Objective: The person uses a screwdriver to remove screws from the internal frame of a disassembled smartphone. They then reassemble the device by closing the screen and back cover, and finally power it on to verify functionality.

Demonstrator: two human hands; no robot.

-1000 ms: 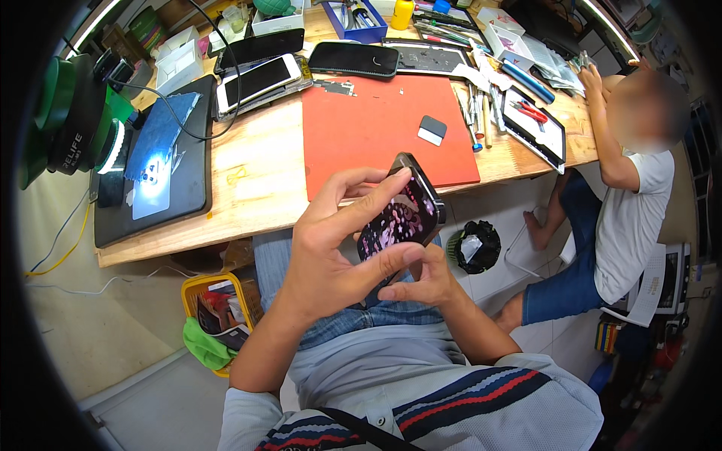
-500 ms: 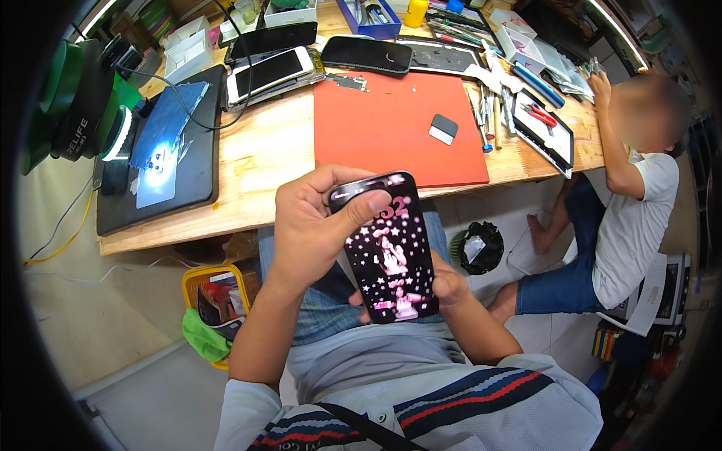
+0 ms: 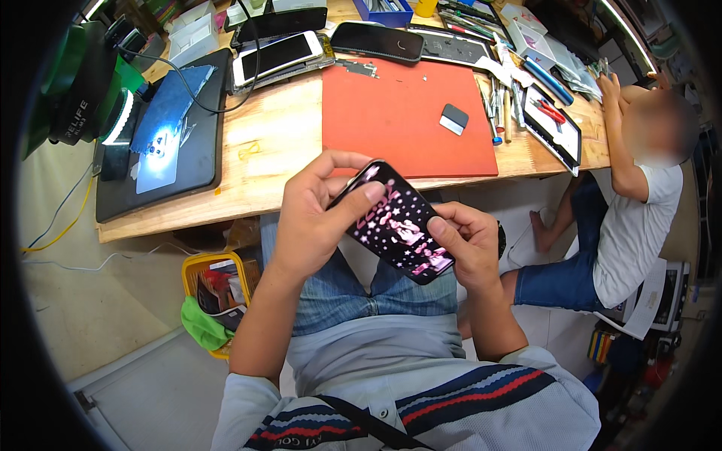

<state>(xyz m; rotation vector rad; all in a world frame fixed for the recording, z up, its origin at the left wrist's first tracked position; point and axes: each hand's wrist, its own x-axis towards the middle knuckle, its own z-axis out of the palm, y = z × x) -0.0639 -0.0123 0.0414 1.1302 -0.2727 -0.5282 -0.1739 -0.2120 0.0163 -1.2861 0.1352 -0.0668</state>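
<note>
Holding a phone (image 3: 398, 222) in a black case printed with pink and white stars and figures, a seated person grips it with both hands above their lap, just off the near edge of the bench (image 3: 278, 161). Their left hand (image 3: 312, 218) wraps the phone's upper end, thumb lying across its back; their right hand (image 3: 462, 248) clasps the lower end, thumb pressed on the case. Both hands are closed firmly on the phone, which tilts down toward the right. On the bench, a red mat (image 3: 398, 120) lies at the middle with one small grey and black scraper (image 3: 453, 119) on it. Along the far edge lie a white phone (image 3: 277, 54) and a black phone (image 3: 376, 41), with a blue tray (image 3: 391, 11) cut off by the picture's top. Toward the left edge, a dark pad (image 3: 180, 128) carries a lit panel, and a green lamp (image 3: 83, 98) bears a white label too bent to make out. Hand tools (image 3: 500, 101) crowd the right end; they are too tangled to count. A white tablet (image 3: 553, 124) sits at the right corner. Below the bench, a yellow basket (image 3: 214, 289) holds red packets and a green cloth, partly hidden. Another person (image 3: 632, 218) sits at the right, arm on the bench.
</note>
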